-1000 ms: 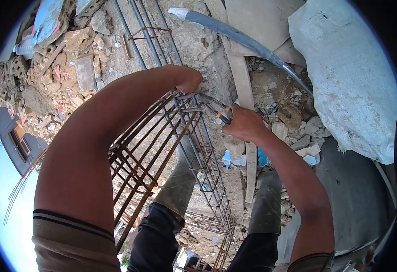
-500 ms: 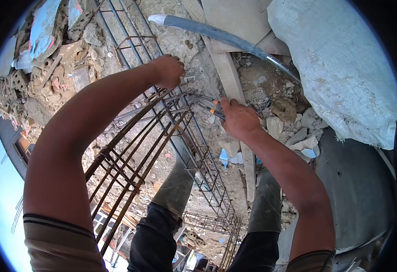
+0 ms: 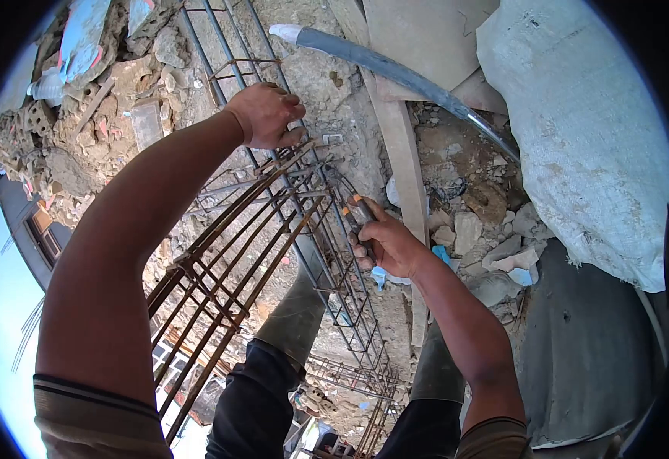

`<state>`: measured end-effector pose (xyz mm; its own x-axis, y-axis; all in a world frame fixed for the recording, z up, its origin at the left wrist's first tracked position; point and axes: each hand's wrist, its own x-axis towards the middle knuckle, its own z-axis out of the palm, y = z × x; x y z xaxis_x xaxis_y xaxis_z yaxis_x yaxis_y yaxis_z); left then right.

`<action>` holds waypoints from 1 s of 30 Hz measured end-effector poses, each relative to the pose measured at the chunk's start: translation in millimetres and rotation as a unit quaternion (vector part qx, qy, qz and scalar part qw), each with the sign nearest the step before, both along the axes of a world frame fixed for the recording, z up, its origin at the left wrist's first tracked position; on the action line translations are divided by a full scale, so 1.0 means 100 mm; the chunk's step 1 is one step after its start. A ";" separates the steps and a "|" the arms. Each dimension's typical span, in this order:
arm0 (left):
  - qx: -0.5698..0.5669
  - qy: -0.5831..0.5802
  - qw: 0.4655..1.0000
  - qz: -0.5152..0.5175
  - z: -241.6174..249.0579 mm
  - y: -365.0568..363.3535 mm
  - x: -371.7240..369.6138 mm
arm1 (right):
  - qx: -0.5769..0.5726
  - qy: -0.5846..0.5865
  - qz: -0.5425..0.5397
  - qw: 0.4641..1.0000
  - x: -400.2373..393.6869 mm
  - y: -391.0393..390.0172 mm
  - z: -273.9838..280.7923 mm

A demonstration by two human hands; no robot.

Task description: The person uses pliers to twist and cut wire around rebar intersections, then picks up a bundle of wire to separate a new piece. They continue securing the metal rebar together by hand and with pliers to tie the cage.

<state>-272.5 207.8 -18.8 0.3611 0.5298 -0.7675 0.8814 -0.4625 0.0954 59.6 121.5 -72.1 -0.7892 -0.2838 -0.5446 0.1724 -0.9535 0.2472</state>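
Two long steel rebar cages meet near the middle of the head view: a bluish-grey rebar cage (image 3: 347, 279) running from top to bottom, and a rusty brown rebar cage (image 3: 216, 279) coming in from the lower left. My left hand (image 3: 267, 115) lies over the bluish cage just above the joint, fingers curled down around a bar, part of the grip hidden. In my right hand (image 3: 390, 245) is a pair of pincers (image 3: 359, 208) with dark handles and orange bands. The pincers' head points up-left, beside the bluish cage; the jaws are hard to make out.
My boots (image 3: 298, 310) stand astride the bluish cage. A wooden plank (image 3: 396, 141) and a grey hose-like tube (image 3: 396, 70) lie to the right, near a large white sack (image 3: 591, 153). Broken rubble (image 3: 139, 88) covers the upper left; more lies near the sack.
My left hand has shifted slightly left along the cage. My right hand has drawn the pincers down, away from the joint, and their handles have turned more upright. The view has shifted slightly.
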 end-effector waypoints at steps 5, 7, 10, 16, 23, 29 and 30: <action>0.033 -0.033 0.999 0.017 -0.04 -0.11 -0.02 | 0.744 0.066 0.441 0.497 -0.04 0.71 0.03; 0.046 -0.033 0.998 0.017 -0.06 -0.09 -0.05 | 0.704 -0.018 0.480 0.523 -0.14 0.58 0.24; 0.024 -0.032 0.999 0.020 -0.07 -0.08 -0.05 | 0.599 -0.039 0.486 0.636 -0.24 0.41 0.17; 0.036 -0.045 0.998 0.029 -0.11 -0.15 -0.07 | 0.003 0.013 0.009 1.000 -0.04 0.17 -0.19; 0.039 -0.036 0.998 0.016 -0.05 -0.10 -0.08 | 0.372 -0.011 0.379 0.847 -0.29 0.50 0.20; 0.019 -0.016 0.999 0.034 -0.06 -0.10 -0.02 | 0.720 0.004 0.470 0.511 -0.29 0.78 0.11; 0.009 -0.010 1.000 0.023 -0.03 -0.04 -0.04 | 0.721 0.006 0.470 0.509 -0.30 0.72 0.03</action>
